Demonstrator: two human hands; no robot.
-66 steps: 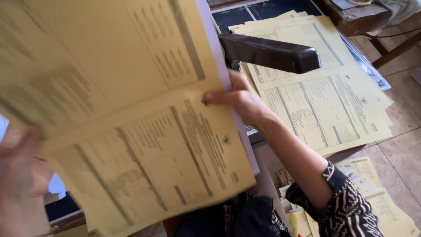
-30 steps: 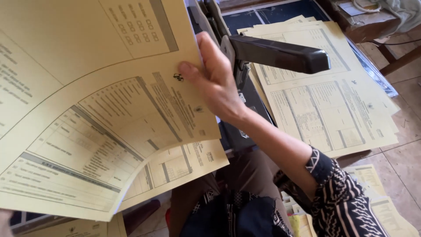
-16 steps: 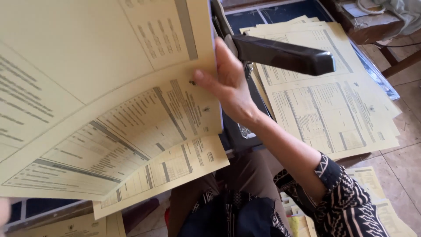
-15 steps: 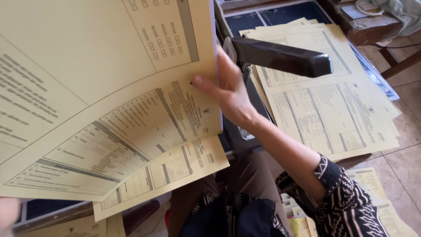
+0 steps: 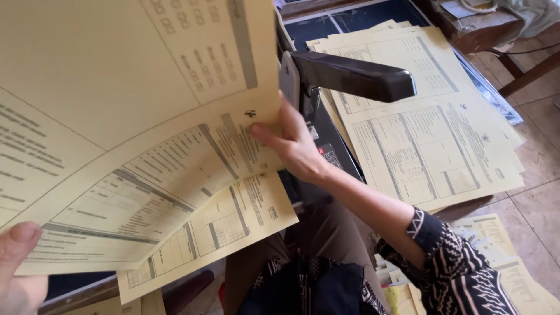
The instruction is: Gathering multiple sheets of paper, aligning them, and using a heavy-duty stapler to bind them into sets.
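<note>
Right hand [image 5: 294,149] pinching yellow sheets [image 5: 146,146] just left of stapler [image 5: 350,79], left hand [image 5: 17,262] gripping far corner; risk judged: loose lower sheet [image 5: 233,224] slipping, fingers near stapler head.

A print or binding workshop: stacked yellow printed sheets [image 5: 431,134] beside a heavy-duty stapler [image 5: 350,76].

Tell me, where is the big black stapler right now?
The stapler sits top centre, just above the right hand, between the held-up yellow sheets and the paper stack.
</note>
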